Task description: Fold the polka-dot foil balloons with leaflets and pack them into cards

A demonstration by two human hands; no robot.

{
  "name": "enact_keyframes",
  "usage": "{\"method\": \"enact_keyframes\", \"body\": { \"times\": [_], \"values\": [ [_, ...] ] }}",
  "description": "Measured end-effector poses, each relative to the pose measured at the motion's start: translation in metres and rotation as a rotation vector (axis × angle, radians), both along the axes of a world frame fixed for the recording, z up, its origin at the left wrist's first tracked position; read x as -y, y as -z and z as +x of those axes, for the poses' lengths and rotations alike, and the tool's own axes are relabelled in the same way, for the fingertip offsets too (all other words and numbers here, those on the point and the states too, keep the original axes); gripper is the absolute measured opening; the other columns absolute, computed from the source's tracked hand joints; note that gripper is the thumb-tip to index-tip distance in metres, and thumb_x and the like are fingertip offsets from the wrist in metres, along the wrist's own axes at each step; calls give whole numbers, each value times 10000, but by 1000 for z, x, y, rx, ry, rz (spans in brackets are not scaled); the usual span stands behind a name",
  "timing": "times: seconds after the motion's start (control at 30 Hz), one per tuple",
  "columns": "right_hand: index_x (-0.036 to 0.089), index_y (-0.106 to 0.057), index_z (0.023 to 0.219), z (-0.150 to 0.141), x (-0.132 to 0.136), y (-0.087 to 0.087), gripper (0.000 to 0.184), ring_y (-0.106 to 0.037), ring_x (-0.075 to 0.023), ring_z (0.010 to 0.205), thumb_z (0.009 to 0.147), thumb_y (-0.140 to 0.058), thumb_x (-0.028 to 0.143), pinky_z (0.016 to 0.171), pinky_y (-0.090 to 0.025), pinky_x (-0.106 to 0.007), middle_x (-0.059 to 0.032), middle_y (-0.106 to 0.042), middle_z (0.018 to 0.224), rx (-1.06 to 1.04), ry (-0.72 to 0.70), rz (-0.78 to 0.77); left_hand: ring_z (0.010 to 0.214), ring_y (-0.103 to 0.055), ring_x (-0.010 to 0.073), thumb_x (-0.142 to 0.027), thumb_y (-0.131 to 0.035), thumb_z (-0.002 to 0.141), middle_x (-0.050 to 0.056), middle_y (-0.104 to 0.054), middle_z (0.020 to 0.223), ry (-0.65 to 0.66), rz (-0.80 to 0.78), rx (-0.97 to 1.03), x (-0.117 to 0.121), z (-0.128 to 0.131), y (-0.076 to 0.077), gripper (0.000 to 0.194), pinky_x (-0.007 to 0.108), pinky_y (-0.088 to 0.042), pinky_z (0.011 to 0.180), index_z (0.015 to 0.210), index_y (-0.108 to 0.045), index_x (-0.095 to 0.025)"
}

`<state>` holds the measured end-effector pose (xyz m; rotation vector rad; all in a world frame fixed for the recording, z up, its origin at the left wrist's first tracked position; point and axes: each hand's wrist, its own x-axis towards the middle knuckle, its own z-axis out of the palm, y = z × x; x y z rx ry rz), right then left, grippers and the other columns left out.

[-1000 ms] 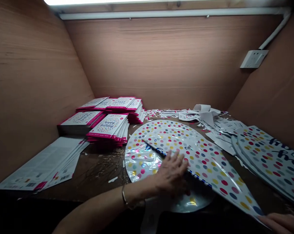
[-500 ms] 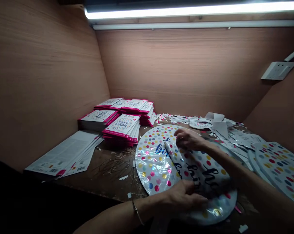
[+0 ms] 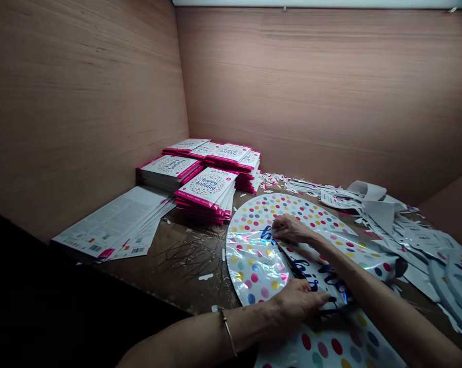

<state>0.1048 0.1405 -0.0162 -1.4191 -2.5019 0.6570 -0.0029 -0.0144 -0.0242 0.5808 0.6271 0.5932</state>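
Note:
A round foil balloon (image 3: 254,255) with coloured dots and blue lettering lies flat on the brown table (image 3: 177,266), its right part folded over toward the middle. My left hand (image 3: 298,301) presses on the near end of the fold, fingers together and curled. My right hand (image 3: 290,228) reaches across from the right and pinches the far end of the fold. A second dotted balloon (image 3: 330,347) lies under my forearms at the near edge.
Stacks of pink-edged "happy birthday" cards (image 3: 208,186) stand at the back left, with printed white sheets (image 3: 116,222) fanned beside them. Paper strips and scraps (image 3: 372,204) litter the back right. More dotted balloons (image 3: 457,286) lie far right. Wooden walls close three sides.
My right hand came from the near right edge up to the far end of the fold. The balloon's right side has been folded further over. The view swung left and down.

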Motion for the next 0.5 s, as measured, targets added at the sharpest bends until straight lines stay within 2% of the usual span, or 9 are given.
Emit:
{"method": "enact_keyframes", "body": {
  "times": [0.1,0.17,0.2,0.27,0.33,0.4,0.47,0.5],
  "values": [
    [182,-621,636,1,0,0,39,-556,-192,824,617,-644,207,697,-426,-264,-30,-628,817,-27,6,16,614,-520,114,-458,-770,542,28,-589,700,36,66,-20,3,1,4,455,251,-394,630,768,-615,-95],
    [181,-601,615,6,0,-10,8,-570,-160,727,616,-609,182,632,-434,-237,-11,-634,760,-52,29,32,679,-552,145,-490,-720,609,50,-607,757,70,164,-75,6,0,6,469,268,-416,661,840,-616,-96],
    [180,-587,601,11,1,-20,19,-564,-141,644,619,-587,177,580,-429,-224,3,-627,690,-66,48,46,710,-564,158,-498,-686,650,55,-615,780,89,233,-129,6,0,6,465,275,-426,674,881,-614,-101],
    [177,-559,582,24,7,-52,51,-534,-122,523,631,-545,180,499,-411,-212,20,-590,571,-105,104,117,750,-578,176,-489,-616,729,55,-629,822,139,432,-294,2,-4,1,436,287,-443,690,964,-603,-122],
    [180,-557,609,41,23,-97,53,-547,-133,537,643,-517,188,507,-421,-224,12,-594,581,-166,183,267,759,-588,186,-443,-555,795,54,-642,870,193,715,-506,-11,-10,-10,396,292,-457,685,1054,-578,-145],
    [193,-581,683,58,52,-141,68,-576,-159,623,667,-516,205,571,-443,-257,-8,-622,663,-231,277,472,772,-595,194,-389,-496,850,73,-648,918,236,1137,-736,-31,-18,-28,375,288,-464,682,1121,-545,-134],
    [232,-595,735,71,96,-167,51,-594,-183,688,703,-557,244,627,-453,-291,-13,-642,730,-260,361,694,843,-592,204,-365,-502,858,105,-644,980,271,1597,-896,-55,-27,-47,389,286,-461,738,1144,-533,-104],
    [265,-611,781,75,121,-169,67,-609,-195,740,725,-577,255,671,-463,-306,-8,-656,780,-246,375,816,891,-584,205,-365,-548,834,109,-641,1009,293,1783,-934,-65,-33,-55,401,283,-450,789,1138,-543,-103]
  ]
}}
